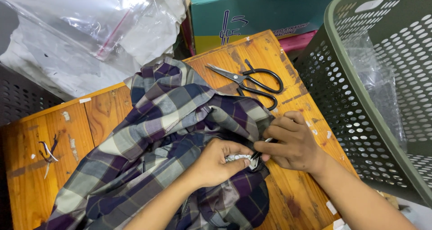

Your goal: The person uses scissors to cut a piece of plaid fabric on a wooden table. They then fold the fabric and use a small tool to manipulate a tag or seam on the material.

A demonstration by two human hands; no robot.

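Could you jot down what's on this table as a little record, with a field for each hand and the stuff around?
surface: wooden table
left hand: pinches a white tag on the plaid shirt
right hand: holds a small dark tool at the tag
scissors: lying on the table beyond the shirt, untouched
basket: green, perforated, right of the table
bags: clear plastic, far left

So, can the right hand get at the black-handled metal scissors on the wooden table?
Probably yes: the black-handled metal scissors lie uncovered just beyond the right hand, though it is pinching a small tool now.
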